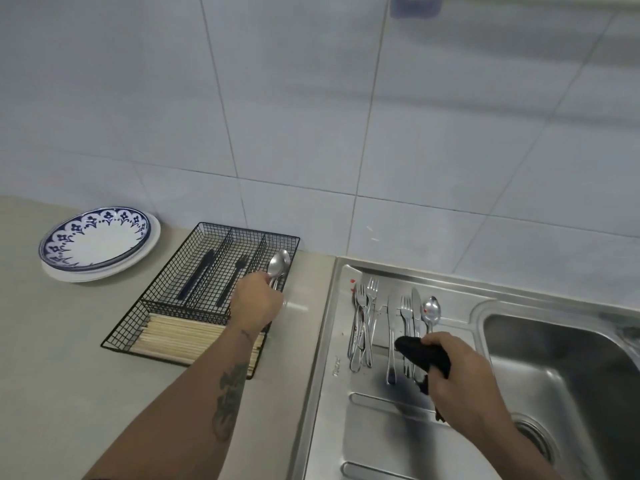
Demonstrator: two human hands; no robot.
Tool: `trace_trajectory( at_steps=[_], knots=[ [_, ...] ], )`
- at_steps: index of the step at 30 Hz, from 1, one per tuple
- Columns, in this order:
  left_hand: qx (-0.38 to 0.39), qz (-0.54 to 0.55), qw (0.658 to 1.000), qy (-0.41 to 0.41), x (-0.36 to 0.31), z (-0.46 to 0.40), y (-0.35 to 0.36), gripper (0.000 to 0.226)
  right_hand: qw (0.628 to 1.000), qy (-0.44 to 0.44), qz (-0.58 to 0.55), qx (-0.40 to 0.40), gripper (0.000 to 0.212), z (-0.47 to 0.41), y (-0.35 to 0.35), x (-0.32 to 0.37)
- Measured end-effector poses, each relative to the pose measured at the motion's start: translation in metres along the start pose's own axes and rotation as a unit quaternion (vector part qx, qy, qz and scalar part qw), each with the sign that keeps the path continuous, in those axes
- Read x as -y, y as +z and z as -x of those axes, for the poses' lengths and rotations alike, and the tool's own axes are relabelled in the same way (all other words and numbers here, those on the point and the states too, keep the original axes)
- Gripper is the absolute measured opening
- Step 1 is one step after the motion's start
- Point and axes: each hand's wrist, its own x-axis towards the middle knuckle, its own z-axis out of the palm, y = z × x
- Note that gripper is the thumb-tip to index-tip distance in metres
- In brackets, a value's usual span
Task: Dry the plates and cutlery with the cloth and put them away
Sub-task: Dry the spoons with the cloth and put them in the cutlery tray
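Currently the left hand [255, 301] grips a spoon [277, 268] over the tray [166, 299]'s rightmost slot; the right hand [460, 372] clutches the cloth [420, 353] over cutlery [391, 323] on the drainboard [381, 427]. Plates [98, 247] sit stacked left. Risk: the handle may catch the mesh and rattle out. Drainboard stamp: unreadable.

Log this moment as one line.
left hand: placing spoon in wire tray | right hand: gripping cloth | cutlery waiting on drainboard

Spoons [278, 268] in wire caddy [194, 271] – wet cutlery [391, 323] on drainboard – plates [100, 247] stacked.
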Motion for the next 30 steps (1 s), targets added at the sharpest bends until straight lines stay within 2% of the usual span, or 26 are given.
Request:
trace_trajectory(
  at_steps=[4, 6, 14, 18, 24, 30],
  knots=[
    [-0.052, 0.034, 0.997, 0.043, -0.017, 0.014, -0.002, 0.031, 1.000, 0.008, -0.004, -0.023, 0.048, 0.002, -0.011, -0.006],
    [-0.054, 0.052, 0.994, 0.073, -0.028, 0.024, 0.004, 0.033, 0.999, 0.015, -0.007, -0.033, 0.047, 0.005, -0.018, -0.011],
    [0.090, 0.087, 0.983, 0.138, -0.082, 0.095, 0.086, 0.032, 0.997, 0.044, 0.012, -0.069, 0.044, 0.016, -0.046, -0.042],
    [0.161, 0.054, 0.970, 0.175, -0.103, 0.124, 0.142, 0.022, 0.996, 0.053, 0.001, -0.077, 0.043, 0.017, -0.054, -0.056],
    [0.141, -0.028, 0.972, 0.185, -0.133, 0.136, 0.186, 0.016, 0.994, 0.057, -0.013, -0.097, 0.045, 0.013, -0.050, -0.081],
    [0.132, -0.139, 0.964, 0.185, -0.147, 0.133, 0.204, 0.033, 0.988, 0.090, -0.045, -0.115, 0.045, 0.015, -0.039, -0.099]
  ],
)
